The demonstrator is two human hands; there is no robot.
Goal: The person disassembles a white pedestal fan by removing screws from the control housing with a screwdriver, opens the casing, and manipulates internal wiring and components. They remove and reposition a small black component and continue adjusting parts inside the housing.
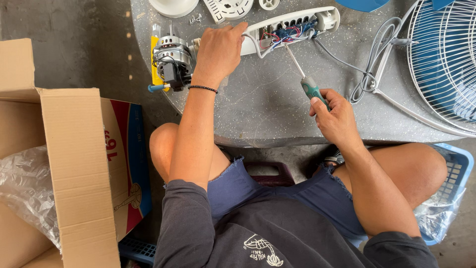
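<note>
My left hand [219, 49] presses down on the left end of a long white plastic fan housing [325, 19] that lies on the round grey table [267, 106]; coloured wires show inside it. My right hand [335, 115] grips a screwdriver [303, 78] with a green handle, and its tip reaches into the wiring of the housing. A small electric motor [171, 58] with a yellow tag sits just left of my left hand, joined to the housing by wires.
A white wire fan guard [446, 59] with a blue blade behind it lies at the right, with a grey cord [372, 74] beside it. White fan parts [228, 7] lie at the table's far edge. An open cardboard box [69, 164] stands left; a blue basket [453, 168] right.
</note>
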